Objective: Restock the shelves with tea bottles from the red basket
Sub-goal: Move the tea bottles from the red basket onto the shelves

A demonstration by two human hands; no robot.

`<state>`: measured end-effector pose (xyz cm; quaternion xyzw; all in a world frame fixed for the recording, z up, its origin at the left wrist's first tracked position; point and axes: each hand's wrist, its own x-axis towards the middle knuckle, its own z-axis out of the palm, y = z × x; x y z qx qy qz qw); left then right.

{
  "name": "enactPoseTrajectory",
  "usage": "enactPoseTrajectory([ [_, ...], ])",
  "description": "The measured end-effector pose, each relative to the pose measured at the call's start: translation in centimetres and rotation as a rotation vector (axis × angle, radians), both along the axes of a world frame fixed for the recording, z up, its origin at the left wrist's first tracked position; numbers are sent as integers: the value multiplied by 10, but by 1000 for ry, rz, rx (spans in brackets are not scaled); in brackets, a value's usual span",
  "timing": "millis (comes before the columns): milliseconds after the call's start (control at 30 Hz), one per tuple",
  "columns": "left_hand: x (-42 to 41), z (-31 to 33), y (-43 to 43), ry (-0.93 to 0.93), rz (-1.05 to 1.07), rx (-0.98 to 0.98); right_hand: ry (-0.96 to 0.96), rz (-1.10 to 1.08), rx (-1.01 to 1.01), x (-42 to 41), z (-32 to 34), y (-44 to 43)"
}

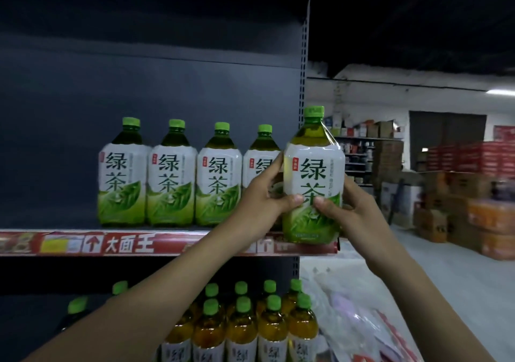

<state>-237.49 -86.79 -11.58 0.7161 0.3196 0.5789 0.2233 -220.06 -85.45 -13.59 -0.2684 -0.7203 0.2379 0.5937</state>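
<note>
Both hands hold one green tea bottle point(313, 166), upright, at the right end of the upper shelf point(167, 243); its base sits at the shelf's front edge. My left hand point(267, 203) wraps its left side, and my right hand point(345, 208) grips its right side. The bottle has a green cap and a white-and-green label. Several matching bottles point(171, 177) stand in a row to its left on the same shelf. The red basket is not in view.
The lower shelf holds several green-capped tea bottles point(242, 325) packed in rows. A perforated shelf upright point(303, 83) marks the unit's right end. Plastic-wrapped goods point(359, 320) lie low right. Stacked cartons point(459, 194) fill the aisle beyond.
</note>
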Motion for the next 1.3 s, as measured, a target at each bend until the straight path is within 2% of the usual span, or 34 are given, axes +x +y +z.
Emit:
enactPoseTrajectory([
  [167,-12,-11,3,1,34,0,-12,29,-17,-10,-8,0],
  [333,-65,-8,-22,-14,124,-2,-18,101,15,-63,-7,-4],
  [667,-246,4,-109,65,387,27,-11,291,115,-262,0,-40],
  [833,-327,2,-128,-48,447,-9,-81,288,149,-360,10,-52],
  [1067,-382,-12,-98,-90,513,-88,-262,81,122,-429,-2,-35],
  [1167,-389,-18,-83,-80,520,-89,-397,-96,205,-432,-6,-30],
  [1300,-393,-20,-66,-115,484,-120,-443,-325,400,-432,-10,-31],
])
